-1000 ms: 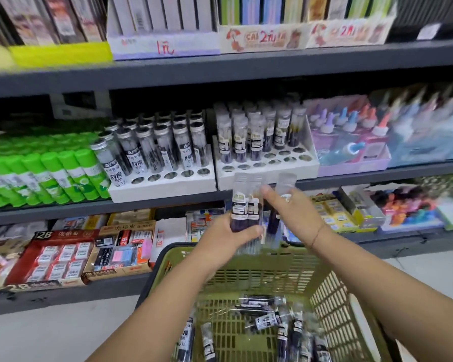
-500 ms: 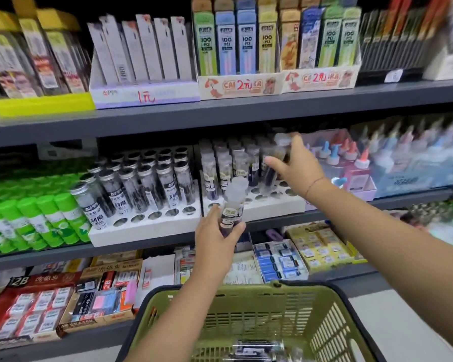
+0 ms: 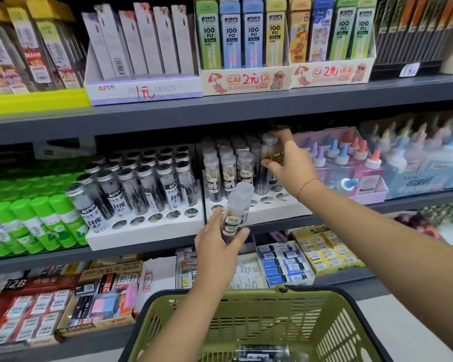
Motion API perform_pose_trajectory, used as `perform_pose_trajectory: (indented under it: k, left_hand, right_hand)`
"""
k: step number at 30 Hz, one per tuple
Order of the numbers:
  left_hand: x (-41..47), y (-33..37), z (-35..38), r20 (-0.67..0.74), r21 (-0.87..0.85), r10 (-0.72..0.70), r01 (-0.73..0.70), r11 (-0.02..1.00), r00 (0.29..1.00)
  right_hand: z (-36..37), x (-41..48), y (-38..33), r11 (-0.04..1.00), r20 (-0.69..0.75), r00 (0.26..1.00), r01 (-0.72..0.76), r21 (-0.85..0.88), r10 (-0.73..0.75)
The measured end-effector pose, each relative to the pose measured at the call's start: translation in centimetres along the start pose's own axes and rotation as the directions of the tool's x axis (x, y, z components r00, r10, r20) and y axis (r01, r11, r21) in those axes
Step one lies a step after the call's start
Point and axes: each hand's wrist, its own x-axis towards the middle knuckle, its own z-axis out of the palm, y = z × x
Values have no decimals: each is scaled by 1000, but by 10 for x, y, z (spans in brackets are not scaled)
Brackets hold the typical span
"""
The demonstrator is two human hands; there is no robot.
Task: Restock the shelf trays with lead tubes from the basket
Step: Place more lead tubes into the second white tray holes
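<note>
Right hand [image 3: 290, 165], grip round one tube [image 3: 268, 155], has reached deeper over the tray [image 3: 272, 209]; left hand [image 3: 216, 242] still grips spare tubes [image 3: 237, 210].

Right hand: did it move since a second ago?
Yes. The right hand rose from below the front edge of the right white tray to over its back rows, gripping a lead tube.

Bare right forearm [image 3: 377, 231], bare left forearm [image 3: 188, 304], both were uncovered to the frame's edge. And there it was: a thin red thread bracelet [image 3: 306, 184], one slim strand, circling the wrist of the right hand [image 3: 292, 168].
</note>
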Motion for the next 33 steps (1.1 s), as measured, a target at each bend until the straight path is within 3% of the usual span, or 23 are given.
perform_pose_trajectory:
  k: [20, 24, 28, 31, 33]
  left_hand:
    - [7, -13, 5, 13, -50, 19, -18, 999, 1000]
    - [7, -14, 4, 16, -57, 25, -24, 998, 1000]
    - [6, -12, 4, 15, -49, 28, -27, 998, 1000]
    - [6, -12, 4, 12, -59, 24, -23, 998, 1000]
    - [7, -14, 5, 15, -60, 20, -19, 998, 1000]
  right_hand:
    - [-21, 16, -11, 982, 210, 977, 76, -172, -39]
    - [-15, 16, -4, 975, 150, 989, 22, -223, 12]
    - [-21, 3, -12, 955, 118, 988, 124, -270, -95]
    - [-17, 6, -11, 917, 214, 961, 238, -320, -174]
    - [-11, 6, -3, 929, 236, 959, 226, -292, -159]
